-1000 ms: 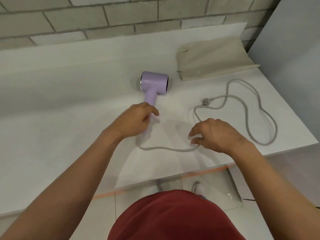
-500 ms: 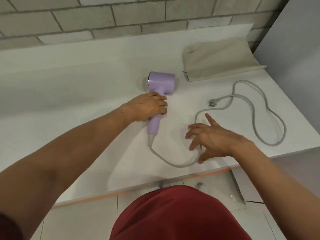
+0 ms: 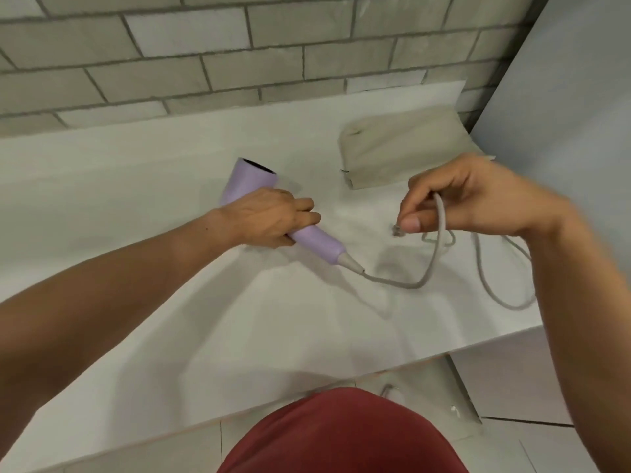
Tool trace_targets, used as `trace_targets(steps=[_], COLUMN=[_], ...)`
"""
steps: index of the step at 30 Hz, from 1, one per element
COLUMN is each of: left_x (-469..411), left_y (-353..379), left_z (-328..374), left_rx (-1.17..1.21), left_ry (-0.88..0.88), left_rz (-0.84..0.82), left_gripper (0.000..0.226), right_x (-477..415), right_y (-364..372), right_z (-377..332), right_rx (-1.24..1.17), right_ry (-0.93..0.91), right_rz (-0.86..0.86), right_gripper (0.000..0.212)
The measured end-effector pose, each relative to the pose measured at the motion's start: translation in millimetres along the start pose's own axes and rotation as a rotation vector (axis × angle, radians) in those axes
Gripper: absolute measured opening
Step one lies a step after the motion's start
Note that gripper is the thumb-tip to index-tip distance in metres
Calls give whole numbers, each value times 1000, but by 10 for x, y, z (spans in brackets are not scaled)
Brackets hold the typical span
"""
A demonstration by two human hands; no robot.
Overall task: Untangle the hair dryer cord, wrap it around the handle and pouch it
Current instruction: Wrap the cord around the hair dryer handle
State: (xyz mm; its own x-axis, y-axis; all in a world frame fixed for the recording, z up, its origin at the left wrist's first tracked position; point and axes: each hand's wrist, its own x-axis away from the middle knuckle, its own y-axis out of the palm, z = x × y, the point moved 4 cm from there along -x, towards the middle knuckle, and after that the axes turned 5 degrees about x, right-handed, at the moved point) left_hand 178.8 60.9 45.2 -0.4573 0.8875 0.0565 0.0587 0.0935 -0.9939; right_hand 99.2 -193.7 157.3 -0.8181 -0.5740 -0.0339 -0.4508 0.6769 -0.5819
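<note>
Centre frame: left hand grips the hair dryer handle, whose long axis points lower right toward the right hand, which pinches the cord above the table.

hair dryer lilac | cord grey | pouch beige | counter white | wall grey brick-pattern

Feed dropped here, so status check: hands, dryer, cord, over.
Left hand grips the hair dryer handle. Right hand holds the grey cord lifted, none wrapped yet. Slack loops on the counter; beige pouch lies behind.
</note>
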Motion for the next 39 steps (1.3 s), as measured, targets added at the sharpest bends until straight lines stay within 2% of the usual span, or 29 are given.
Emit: trace_targets(steps=[3,4,7,11,16,20,22,25,27,29,33,39], left_x=[46,58,88,155,231,254,252,226,189,144,47,-10], left_y=[-193,-253,-417,-518,-561,-529,-536,-601,-645,-701,-899,-1213], left_z=[50,63,54,-38,-96,-107,-110,-79,-28,20,116,341], left_rx=[19,25,29,45,71,54,69,65,3,-58,-92,-84], left_ry=[-54,-64,-115,-224,-285,-292,-286,-255,-206,-163,-95,-33], left_rz=[24,30,36,37,174,241,257,297,323,335,381,510], left_gripper=[24,22,21,18,31,25,23,34,30,29,31,31], right_x=[-131,-165,-172,-89,7,170,203,128,11,-132,-466,-810], right_y=[-193,-242,-369,-553,-729,-867,-935,-950,-872,-749,-473,-114], right_z=[-165,-227,-372,-294,-95,-52,-37,-42,-79,-126,-191,-67], right_rx=[163,227,335,365,274,131,40,-96,-133,-236,-393,-300], right_ry=[-42,-62,-83,76,175,70,-1,-109,-183,-221,-179,-84], right_rz=[-69,-98,-254,-480,-503,-481,-458,-245,-80,3,-28,-67], right_gripper=[14,14,32,59,46,30,31,27,26,25,36,39])
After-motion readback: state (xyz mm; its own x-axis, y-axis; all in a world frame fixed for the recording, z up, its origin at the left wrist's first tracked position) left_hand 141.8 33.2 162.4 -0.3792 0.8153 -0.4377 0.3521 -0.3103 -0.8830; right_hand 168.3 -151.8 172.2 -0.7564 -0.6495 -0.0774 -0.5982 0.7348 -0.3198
